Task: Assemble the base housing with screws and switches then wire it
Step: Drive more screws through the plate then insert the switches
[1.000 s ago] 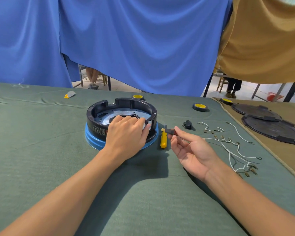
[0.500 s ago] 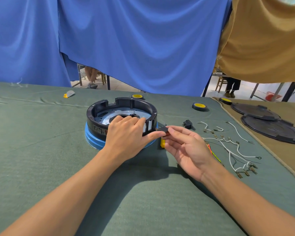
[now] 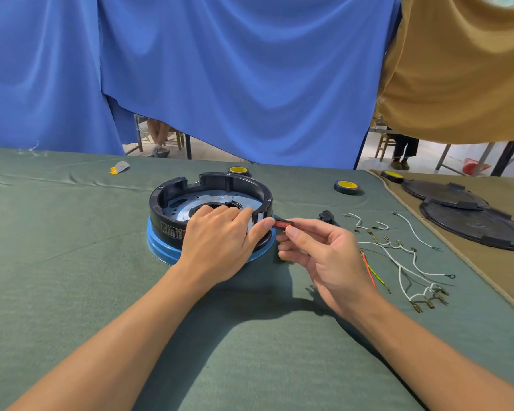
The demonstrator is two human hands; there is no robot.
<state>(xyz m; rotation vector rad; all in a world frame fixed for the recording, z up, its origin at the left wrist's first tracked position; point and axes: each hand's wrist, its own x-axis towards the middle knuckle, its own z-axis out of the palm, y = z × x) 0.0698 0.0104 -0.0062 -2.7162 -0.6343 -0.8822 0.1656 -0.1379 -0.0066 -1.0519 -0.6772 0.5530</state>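
The red switch sat in the right hand's grip, thumb and forefinger clamped on it, just beside the housing's right rim, mid-tabletop. The left hand clasped that rim. A second earlier the right hand lay open, farther from the housing.

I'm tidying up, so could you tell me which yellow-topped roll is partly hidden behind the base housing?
The leftmost roll, just beyond the base housing's far rim; the other two lie in the open.
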